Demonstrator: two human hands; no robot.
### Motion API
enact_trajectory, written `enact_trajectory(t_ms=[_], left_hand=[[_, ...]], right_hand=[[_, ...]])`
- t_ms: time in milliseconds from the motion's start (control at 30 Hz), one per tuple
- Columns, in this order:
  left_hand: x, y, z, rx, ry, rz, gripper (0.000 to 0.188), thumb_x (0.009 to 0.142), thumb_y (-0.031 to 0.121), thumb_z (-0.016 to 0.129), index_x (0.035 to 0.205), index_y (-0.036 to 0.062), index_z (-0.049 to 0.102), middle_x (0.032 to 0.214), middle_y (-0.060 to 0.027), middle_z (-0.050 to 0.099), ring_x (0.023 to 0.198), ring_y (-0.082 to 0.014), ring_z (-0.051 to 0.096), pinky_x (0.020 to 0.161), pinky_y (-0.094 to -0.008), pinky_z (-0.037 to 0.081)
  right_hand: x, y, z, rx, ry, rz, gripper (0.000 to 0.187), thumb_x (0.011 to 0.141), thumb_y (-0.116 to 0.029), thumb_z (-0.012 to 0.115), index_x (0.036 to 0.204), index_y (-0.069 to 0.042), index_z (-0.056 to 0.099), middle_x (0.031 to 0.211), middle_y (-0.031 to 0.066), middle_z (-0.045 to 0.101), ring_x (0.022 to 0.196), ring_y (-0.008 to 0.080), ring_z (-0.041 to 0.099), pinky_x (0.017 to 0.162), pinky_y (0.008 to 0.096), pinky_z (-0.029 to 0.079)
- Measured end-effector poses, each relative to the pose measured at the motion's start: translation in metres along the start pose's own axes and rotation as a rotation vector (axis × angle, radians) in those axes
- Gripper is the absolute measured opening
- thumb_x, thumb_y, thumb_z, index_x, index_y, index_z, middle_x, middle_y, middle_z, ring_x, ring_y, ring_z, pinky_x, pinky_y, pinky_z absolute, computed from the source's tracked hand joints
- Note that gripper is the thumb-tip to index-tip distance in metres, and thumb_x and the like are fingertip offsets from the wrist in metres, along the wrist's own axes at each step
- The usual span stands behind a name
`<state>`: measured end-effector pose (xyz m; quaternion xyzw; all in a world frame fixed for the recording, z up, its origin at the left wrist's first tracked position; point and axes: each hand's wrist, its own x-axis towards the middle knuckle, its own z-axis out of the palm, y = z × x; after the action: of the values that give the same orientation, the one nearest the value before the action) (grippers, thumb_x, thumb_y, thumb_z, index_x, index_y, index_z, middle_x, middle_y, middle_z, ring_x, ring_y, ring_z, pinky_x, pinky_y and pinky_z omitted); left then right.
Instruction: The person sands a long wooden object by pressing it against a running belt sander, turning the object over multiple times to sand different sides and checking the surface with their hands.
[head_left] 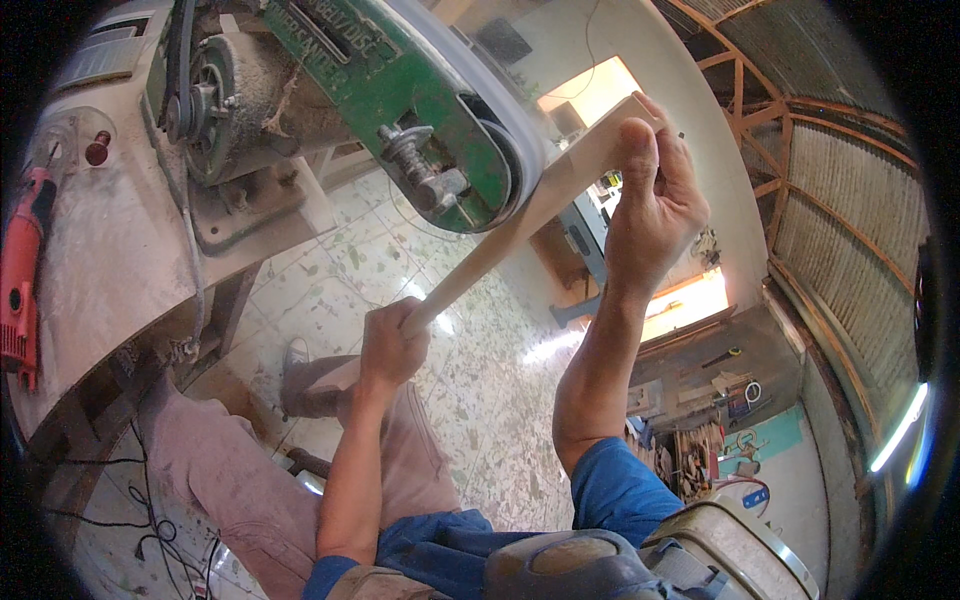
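While the left fingers (pixel 395 336) close fully around the narrow, rounded end of a long piece of wood (pixel 545 200), the right fingers (pixel 680 170) hold its broad far end, only partly curled, the thumb against the near face and the others behind. Both sets have hold of this 1 piece, which slants between them, rising from the left fingers to the right ones.

Above the left fingers, and left of the right ones, is the rounded end of a green belt sander (pixel 445 125), its grey belt (pixel 508 105) curving right beside the middle of the wood; whether the 2 touch I cannot tell. A metal coil spring (pixel 404 150) sits on the sander's side, straight up from the left fingers. Farther up and left of them, a dusty motor (pixel 240 110) stands on the counter (pixel 110 245), and a red power tool (pixel 25 265) lies at its far-left edge, well apart from all the fingers. Below and left of the left fingers are dusty pinkish trousers (pixel 240 475) and, beyond these, tangled black cords (pixel 150 525). Well below the right fingers is a blue sleeve (pixel 615 490).
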<state>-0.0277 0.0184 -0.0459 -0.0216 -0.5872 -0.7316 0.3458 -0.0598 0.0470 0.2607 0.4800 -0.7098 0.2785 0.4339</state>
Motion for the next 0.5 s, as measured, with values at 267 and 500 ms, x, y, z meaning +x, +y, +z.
enact_trajectory(t_ms=[267,500], left_hand=[[0.001,0.012,-0.001,0.132,0.121,0.034,0.01,0.078,0.006,0.061,0.086,0.0009,0.061,0.077,-0.0204,0.064,0.073,-0.045,0.063,0.065,-0.0467,0.051],[-0.007,0.014,0.01,0.386,0.301,0.09,0.022,0.072,0.009,0.067,0.091,0.0033,0.058,0.085,-0.019,0.061,0.078,-0.0437,0.063,0.067,-0.0497,0.051]], right_hand=[[0.004,0.009,-0.003,0.252,-0.01,0.092,0.046,0.097,-0.038,0.069,0.122,0.001,0.071,0.107,0.0094,0.07,0.095,0.0151,0.064,0.087,0.0282,0.049],[0.001,0.045,-0.016,0.653,-0.086,0.204,0.066,0.102,-0.047,0.043,0.132,0.009,0.059,0.123,0.0265,0.066,0.119,0.03,0.064,0.102,0.0407,0.052]])
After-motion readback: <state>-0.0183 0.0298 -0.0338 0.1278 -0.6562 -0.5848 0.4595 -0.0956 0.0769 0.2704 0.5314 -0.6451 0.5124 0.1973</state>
